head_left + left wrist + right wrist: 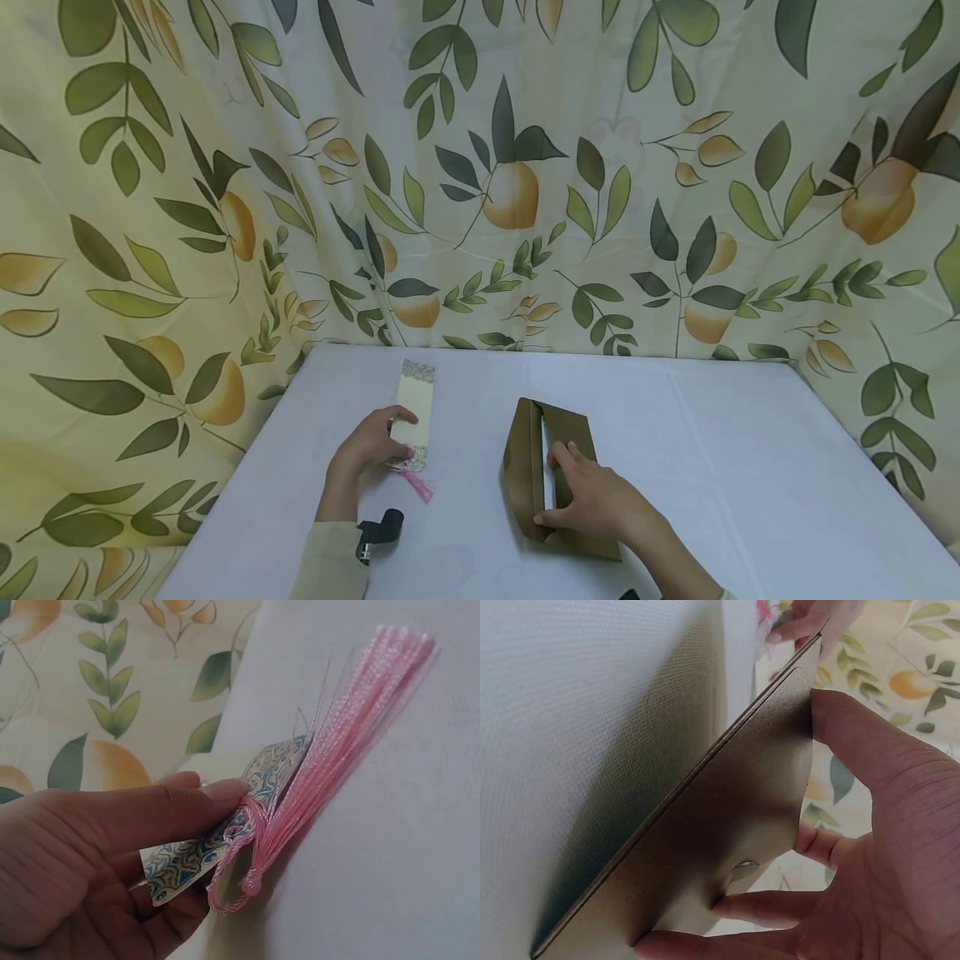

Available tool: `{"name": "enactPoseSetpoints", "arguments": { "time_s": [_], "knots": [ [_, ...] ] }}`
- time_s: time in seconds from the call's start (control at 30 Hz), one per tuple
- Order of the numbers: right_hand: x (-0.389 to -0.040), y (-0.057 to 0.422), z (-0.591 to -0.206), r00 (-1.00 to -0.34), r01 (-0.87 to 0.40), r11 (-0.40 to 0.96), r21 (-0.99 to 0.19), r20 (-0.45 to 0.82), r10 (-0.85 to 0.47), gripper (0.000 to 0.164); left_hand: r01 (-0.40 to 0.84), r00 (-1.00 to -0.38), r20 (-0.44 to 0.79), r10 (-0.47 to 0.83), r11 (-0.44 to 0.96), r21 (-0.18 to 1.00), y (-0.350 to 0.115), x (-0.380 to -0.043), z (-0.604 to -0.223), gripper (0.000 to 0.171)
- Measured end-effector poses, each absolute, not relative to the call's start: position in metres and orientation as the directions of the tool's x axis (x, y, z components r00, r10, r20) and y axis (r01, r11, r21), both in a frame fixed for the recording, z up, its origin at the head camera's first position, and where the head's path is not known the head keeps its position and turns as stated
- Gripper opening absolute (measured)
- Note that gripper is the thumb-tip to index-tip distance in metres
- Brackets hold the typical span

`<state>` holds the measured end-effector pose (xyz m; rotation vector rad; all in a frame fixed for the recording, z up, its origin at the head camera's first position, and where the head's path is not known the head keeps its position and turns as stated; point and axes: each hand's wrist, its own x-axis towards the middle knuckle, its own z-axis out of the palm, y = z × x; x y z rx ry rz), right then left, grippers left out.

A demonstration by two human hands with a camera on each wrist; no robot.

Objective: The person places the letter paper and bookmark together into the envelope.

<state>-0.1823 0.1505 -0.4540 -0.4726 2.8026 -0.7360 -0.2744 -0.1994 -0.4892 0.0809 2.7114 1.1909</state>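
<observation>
My left hand (372,438) pinches a long cream bookmark (415,404) between thumb and fingers. Patterned bands cross both of its ends; the left wrist view shows blue and gold in the near one. From that end hangs a pink tassel (337,757) on a twisted cord. To the right, my right hand (600,496) grips a brown envelope (522,475) along its mouth, which gapes and shows white inside. In the right wrist view the thumb lies at the edge of the envelope (735,780) and the fingertips press its face, beside a small slot.
Both things are over a table with a white cloth (720,450). A patterned curtain (480,275) of leaves and fruit hangs behind the table and at its left. A black strap (381,527) sits on the left wrist, over the sleeve.
</observation>
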Motion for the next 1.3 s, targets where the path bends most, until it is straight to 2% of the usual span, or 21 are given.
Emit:
{"name": "enactPoseSetpoints", "arguments": {
  "time_s": [0.1, 0.53, 0.83, 1.3],
  "knots": [
    [-0.182, 0.151, -0.454, -0.927, -0.253, 0.825, -0.506, -0.117, -0.356, 0.07, -0.013, -0.983, -0.129, 0.127, 0.661, 0.75, -0.198, -0.274, -0.488, 0.047],
    [-0.183, 0.152, -0.454, -0.93, -0.245, 0.836, -0.491, -0.123, -0.345, 0.071, 0.058, -0.982, -0.043, 0.184, 0.507, 0.86, -0.184, -0.275, -0.472, 0.045],
    [-0.183, 0.152, -0.453, -0.925, -0.261, 0.824, -0.502, -0.115, -0.363, 0.07, 0.068, -0.927, -0.068, 0.37, 0.343, 0.937, -0.163, -0.27, -0.457, 0.055],
    [-0.184, 0.151, -0.455, -0.927, -0.253, 0.828, -0.499, -0.121, -0.356, 0.071, 0.096, -0.877, -0.048, 0.478, 0.271, 0.958, -0.14, -0.266, -0.451, 0.063]
  ]
}}
